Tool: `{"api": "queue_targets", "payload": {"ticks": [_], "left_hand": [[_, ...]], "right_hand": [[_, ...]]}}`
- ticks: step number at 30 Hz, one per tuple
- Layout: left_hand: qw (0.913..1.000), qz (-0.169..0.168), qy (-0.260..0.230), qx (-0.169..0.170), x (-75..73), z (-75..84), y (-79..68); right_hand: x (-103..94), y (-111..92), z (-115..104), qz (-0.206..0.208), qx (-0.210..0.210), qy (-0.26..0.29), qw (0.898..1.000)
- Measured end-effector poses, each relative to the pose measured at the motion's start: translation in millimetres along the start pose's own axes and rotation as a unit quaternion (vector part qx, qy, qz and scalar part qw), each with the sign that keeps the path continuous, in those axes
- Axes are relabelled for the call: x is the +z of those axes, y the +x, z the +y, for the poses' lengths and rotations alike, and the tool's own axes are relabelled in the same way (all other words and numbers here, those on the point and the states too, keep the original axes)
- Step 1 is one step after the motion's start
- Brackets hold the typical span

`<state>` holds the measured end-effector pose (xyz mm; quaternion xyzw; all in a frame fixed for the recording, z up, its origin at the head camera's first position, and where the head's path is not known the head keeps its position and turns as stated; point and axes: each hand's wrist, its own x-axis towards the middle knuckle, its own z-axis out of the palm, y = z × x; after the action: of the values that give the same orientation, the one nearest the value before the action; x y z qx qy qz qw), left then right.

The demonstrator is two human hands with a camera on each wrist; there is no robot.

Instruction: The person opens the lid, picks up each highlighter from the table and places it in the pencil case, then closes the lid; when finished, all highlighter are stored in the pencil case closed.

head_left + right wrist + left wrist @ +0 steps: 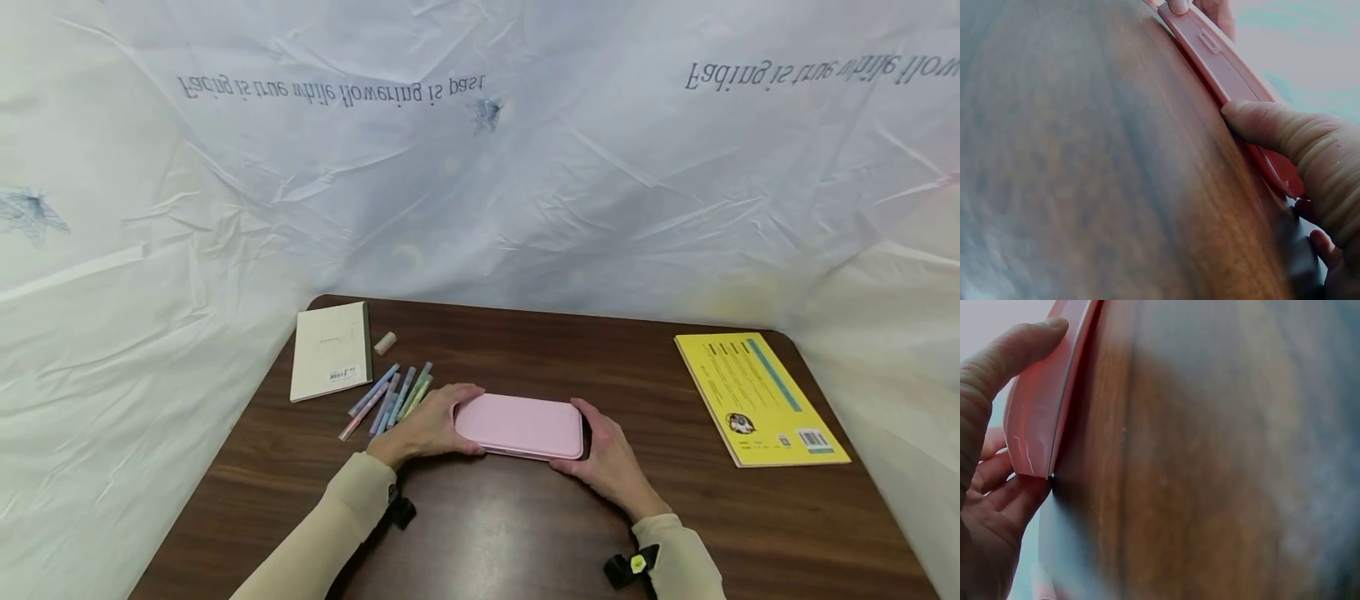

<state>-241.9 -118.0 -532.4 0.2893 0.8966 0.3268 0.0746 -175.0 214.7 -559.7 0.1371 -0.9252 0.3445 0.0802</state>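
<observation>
A pink, flat, rounded case (519, 426), which looks like a pencil case, lies lid up at the middle of the table in the head view. My left hand (431, 423) grips its left end, thumb on the near side and fingers at the far side. At the right end my right hand (609, 457) holds it the same way. The left wrist view shows the thumb against the side wall of the case (1044, 394). In the right wrist view a slotted clasp shows on the near side of the case (1210, 42), left of the thumb.
Several coloured pens (390, 400) lie just left of my left hand. Behind them are a cream notebook (330, 350) and a small whitish block (386, 342). A yellow book (761, 400) lies at the right edge of the brown table (480, 533). White printed fabric (510, 192) surrounds the table.
</observation>
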Motion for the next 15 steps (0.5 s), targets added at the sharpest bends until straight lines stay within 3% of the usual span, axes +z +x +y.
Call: {"api": "queue_targets", "payload": {"ticks": [15], "left_hand": [[0.9980,-0.026,0.052,0.023,0.3,5.2,-3.0]], "right_hand": [[-0.7,-0.9,-2.8,0.002,0.006,-0.006,1.000]]}}
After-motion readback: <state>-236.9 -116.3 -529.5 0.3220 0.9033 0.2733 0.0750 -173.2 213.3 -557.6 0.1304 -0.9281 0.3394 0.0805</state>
